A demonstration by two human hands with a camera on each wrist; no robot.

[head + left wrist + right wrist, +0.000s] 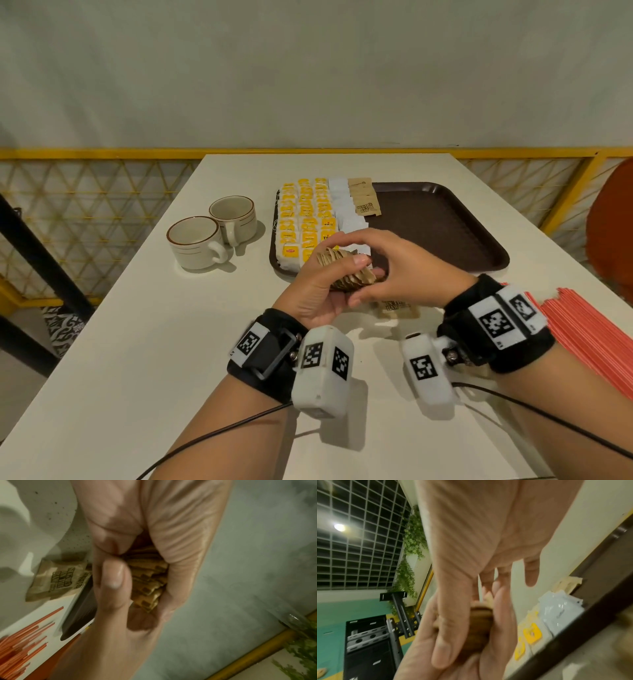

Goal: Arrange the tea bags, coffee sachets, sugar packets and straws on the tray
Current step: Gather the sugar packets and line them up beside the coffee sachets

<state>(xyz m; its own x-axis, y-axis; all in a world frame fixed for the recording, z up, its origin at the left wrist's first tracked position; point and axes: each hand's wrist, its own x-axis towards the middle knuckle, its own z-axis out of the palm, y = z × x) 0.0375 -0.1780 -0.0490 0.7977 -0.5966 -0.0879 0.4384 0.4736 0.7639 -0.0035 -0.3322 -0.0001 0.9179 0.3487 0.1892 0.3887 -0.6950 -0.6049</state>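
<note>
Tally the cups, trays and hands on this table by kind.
Cups: 2, near cup and far cup
Tray: 1
Hands: 2, left hand and right hand, both holding the brown sugar packets
Total: 5

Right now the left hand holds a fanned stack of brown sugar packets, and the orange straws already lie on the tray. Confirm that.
Not quite. The left hand does hold the brown sugar packets, fanned, but the orange straws lie on the table to the right, off the tray. The head view shows it.
</note>
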